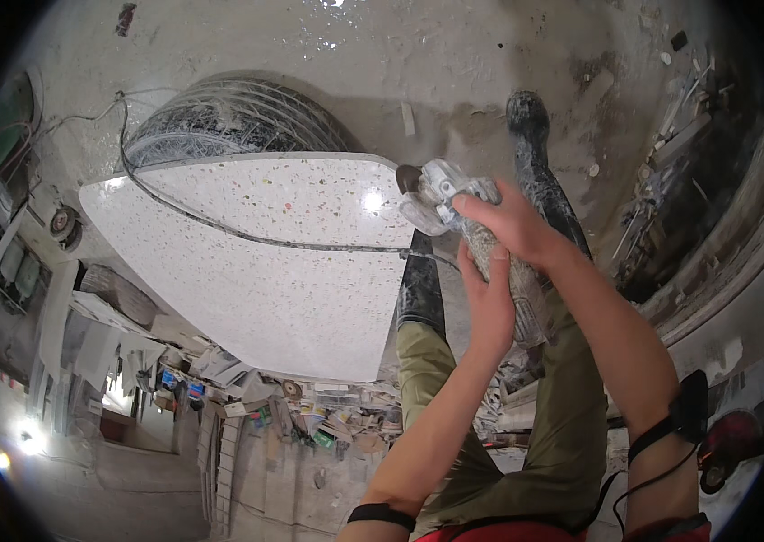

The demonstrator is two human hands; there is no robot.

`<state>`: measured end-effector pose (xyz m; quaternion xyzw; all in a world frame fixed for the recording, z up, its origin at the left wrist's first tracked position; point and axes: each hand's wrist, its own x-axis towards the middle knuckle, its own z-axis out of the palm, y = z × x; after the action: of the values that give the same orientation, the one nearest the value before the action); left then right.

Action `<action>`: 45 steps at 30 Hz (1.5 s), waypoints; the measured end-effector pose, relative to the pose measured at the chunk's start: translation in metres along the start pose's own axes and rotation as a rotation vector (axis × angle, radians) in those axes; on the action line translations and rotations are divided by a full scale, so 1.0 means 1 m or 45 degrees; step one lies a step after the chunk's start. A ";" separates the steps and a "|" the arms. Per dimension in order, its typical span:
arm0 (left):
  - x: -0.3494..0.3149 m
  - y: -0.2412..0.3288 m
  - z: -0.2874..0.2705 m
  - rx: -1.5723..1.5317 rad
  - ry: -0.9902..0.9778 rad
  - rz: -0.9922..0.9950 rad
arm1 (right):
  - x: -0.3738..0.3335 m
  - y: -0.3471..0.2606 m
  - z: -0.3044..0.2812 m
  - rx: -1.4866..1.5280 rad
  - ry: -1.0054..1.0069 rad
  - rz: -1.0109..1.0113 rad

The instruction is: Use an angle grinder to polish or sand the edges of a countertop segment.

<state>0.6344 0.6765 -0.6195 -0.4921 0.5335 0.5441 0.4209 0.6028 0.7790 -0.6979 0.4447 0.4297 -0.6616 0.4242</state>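
Two bare hands meet a little right of the frame's centre, both gripping a dust-caked grey handheld angle grinder (454, 203). Seen from the head camera looking down, the right hand (513, 224) comes in from the lower right, its fingers (477, 206) clenched over the top of the tool's body just behind the head. The left hand (489, 303) rises from the lower middle of the frame and wraps around the tool's lower handle part, fingers closed on it. The grinder's small dark round disc (407, 178) sits at the upper left end of the tool, right at the right-hand edge of a large white speckled stone slab (256, 262); whether disc and stone touch cannot be told.

That slab fills the centre left of the frame, with a rounded outline and tiny coloured flecks. A thin grey cable (219, 224) runs across its top from the upper left toward the grinder. Behind the slab, at upper centre, stands a dusty round wire cage (237, 122).

Below the hands, the person's olive trousers (572, 425) and dust-covered dark boots (531, 144) stand on a pale, dusty concrete floor (454, 63). Black bands circle both wrists. Stone offcuts and clutter lie along the lower left and right edges.
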 end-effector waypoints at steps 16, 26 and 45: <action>-0.004 -0.041 -0.074 0.526 -0.083 0.103 | -0.020 0.095 0.047 0.818 0.012 0.151; -0.010 -0.013 -0.073 0.661 -0.112 0.137 | -0.017 0.076 0.053 0.826 -0.041 0.218; -0.011 -0.011 -0.112 0.781 -0.208 0.040 | -0.026 0.096 0.083 0.969 -0.047 0.190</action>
<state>0.6566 0.5668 -0.6041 -0.2886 0.6447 0.4020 0.5826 0.6816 0.6790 -0.6719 0.5883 0.1121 -0.7489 0.2835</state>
